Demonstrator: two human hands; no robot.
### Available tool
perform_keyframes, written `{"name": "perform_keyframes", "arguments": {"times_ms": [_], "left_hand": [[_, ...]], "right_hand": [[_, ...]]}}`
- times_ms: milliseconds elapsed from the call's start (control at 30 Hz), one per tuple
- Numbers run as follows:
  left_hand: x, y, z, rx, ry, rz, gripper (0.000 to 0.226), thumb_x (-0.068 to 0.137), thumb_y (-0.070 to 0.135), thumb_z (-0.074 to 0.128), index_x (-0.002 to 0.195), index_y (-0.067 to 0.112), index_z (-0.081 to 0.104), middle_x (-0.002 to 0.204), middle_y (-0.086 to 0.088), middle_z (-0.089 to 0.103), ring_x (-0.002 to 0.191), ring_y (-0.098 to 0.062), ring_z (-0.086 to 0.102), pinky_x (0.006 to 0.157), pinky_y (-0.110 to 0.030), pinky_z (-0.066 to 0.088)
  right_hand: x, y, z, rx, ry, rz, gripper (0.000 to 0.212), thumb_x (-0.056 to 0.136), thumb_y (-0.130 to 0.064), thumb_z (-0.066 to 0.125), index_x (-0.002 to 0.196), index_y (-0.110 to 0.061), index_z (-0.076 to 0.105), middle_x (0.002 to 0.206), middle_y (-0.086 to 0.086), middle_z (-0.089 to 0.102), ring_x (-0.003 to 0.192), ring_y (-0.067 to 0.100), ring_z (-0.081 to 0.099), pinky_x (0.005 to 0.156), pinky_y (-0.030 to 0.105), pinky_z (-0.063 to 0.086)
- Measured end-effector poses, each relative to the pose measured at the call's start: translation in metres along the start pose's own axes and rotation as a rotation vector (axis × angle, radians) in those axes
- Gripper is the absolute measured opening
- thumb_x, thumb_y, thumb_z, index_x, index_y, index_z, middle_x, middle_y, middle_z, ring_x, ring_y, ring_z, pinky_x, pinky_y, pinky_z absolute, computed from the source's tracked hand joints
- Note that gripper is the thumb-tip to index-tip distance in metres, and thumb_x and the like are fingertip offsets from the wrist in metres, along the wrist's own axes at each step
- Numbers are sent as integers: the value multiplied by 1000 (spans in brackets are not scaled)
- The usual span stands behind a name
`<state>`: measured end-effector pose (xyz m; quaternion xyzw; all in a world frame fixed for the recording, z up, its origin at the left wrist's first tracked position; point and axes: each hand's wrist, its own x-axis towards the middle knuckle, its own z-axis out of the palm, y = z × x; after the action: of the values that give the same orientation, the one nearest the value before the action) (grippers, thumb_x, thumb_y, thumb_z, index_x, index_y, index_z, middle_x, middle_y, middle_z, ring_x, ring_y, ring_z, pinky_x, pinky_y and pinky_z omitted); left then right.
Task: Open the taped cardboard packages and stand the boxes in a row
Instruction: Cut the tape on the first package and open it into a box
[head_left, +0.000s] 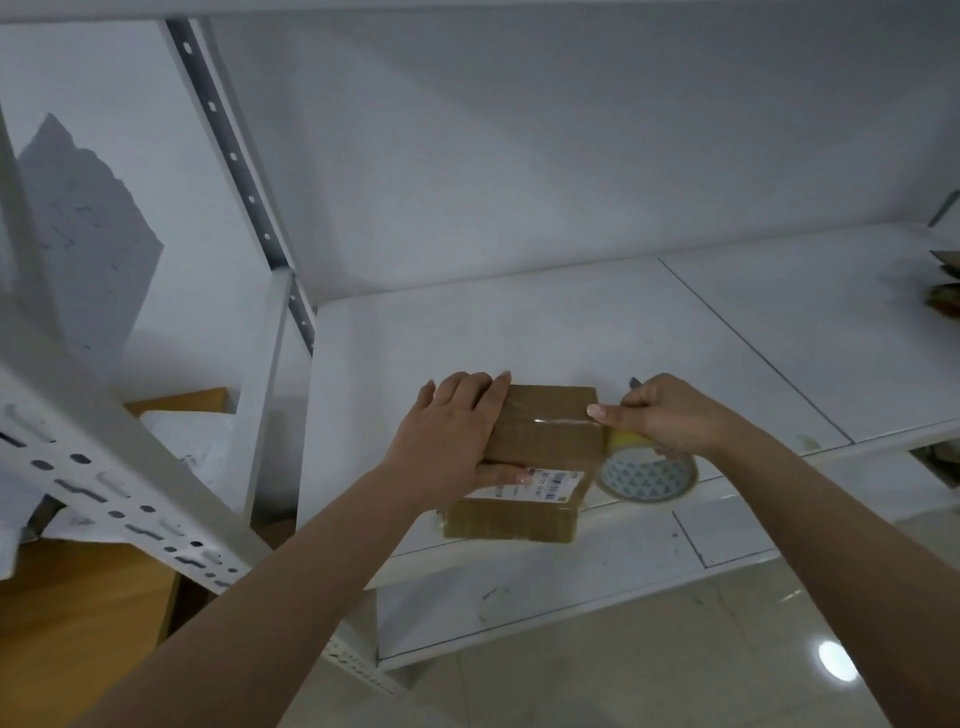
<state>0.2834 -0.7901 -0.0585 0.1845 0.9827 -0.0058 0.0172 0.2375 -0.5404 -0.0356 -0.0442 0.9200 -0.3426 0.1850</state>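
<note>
Left hand lies flat, fingers straight, on the taped package; just right of it, right hand fingers clamp a dark-tipped tool above the tape roll.

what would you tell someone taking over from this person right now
Left hand: lies flat, fingers straight, on the left part of the upper cardboard package, pressing it down.
Right hand: fingers curled in a grip on a small tool whose dark tip pokes out behind the knuckles, at the package's right edge where the clear tape seam ends.
Things: the upper package is stacked on a second package that bears a shipping label, near the front of the white shelf. A tape roll lies just right of them.
Done: nothing visibly opened; both look sealed.
Left: cut both open and stand the boxes in a row.
</note>
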Motion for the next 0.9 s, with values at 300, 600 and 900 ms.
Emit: {"name": "perform_keyframes", "arguments": {"times_ms": [300,600,900], "left_hand": [[47,32,-40,-259,131,-177,65,102,54,16,151,13,27,155,-10,36,146,-26,26,119,-52,5],[62,24,-11,-35,54,-218,49,104,44,14,129,25,51,134,-3,55,127,-29,47,112,-52,22],[64,21,-7,-84,65,-228,48,104,46,20,143,27,40,145,2,48,136,-21,41,116,-49,15]], "right_hand": [[12,-16,19,209,75,-89,59,85,-56,65,70,1,67,70,20,69,63,30,67,65,34,52],[60,57,-11,140,365,157,43,99,-38,51,94,0,71,103,20,70,89,30,65,74,28,45],[93,97,12,-278,363,454,38,98,-28,50,125,-1,52,127,22,47,114,38,52,93,45,46]]}}
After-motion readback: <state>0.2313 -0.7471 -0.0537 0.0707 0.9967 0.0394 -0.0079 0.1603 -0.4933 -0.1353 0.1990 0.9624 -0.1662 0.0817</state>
